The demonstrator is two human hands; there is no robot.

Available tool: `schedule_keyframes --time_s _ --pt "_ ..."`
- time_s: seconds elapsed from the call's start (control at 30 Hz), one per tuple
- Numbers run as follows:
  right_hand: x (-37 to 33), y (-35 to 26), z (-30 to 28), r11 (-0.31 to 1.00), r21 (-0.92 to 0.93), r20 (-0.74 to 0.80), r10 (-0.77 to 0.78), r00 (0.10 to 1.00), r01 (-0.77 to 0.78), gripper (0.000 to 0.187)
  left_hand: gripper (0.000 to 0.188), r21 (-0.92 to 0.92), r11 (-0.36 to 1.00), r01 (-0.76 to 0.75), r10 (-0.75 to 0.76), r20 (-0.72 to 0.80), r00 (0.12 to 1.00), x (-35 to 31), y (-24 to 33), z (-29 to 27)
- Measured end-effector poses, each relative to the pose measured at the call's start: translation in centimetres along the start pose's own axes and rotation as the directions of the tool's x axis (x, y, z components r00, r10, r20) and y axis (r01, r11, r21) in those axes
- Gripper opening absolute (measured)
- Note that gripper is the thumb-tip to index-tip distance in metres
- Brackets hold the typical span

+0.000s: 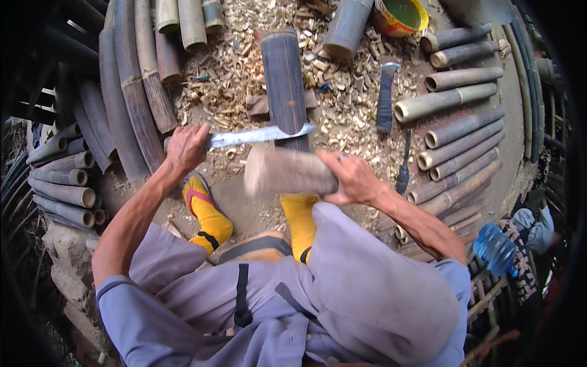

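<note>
My left hand (188, 148) is closed round the handle of a long machete (254, 136). Its blade reaches to the right, across the near end of a dark bamboo tube (283, 76). That tube leans over a reddish-brown block (257, 106) on the ground and points away from me. In my right hand (353, 177), fingers wrapped round it, is a thick wooden mallet (284, 173), smeared by motion. The mallet is just on the near side of the blade; whether they touch I cannot tell. Its grip is hidden in my palm.
Pale bamboo chips (223, 67) cover the ground ahead. A black-handled tool (385, 98) and a dark, thin tool (403, 165) lie to the right, beside rows of cut bamboo (449, 101). Long bamboo poles (131, 79) line the left. A bucket (400, 17) holds greenish liquid.
</note>
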State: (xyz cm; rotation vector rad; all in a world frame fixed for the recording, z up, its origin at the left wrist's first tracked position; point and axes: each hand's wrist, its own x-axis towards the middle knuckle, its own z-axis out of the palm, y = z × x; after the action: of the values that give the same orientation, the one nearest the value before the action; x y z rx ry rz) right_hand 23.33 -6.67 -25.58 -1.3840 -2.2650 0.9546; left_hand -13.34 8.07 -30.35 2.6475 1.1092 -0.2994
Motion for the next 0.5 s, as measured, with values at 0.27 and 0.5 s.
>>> schedule_keyframes --time_s 0.27,0.5 --pt "-0.1 4.1 0.7 0.963 0.013 0.008 0.269 0.963 -0.269 0.09 0.027 -0.09 0.995 0.031 -0.012 0.21 0.978 1.5 -0.6 -1.4" --pt "-1.5 2.9 -4.0 0.794 0.357 -0.2 0.579 0.79 -0.492 0.077 0.024 -0.645 0.712 0.277 -0.214 0.176 0.961 5.3 -3.3 -6.8"
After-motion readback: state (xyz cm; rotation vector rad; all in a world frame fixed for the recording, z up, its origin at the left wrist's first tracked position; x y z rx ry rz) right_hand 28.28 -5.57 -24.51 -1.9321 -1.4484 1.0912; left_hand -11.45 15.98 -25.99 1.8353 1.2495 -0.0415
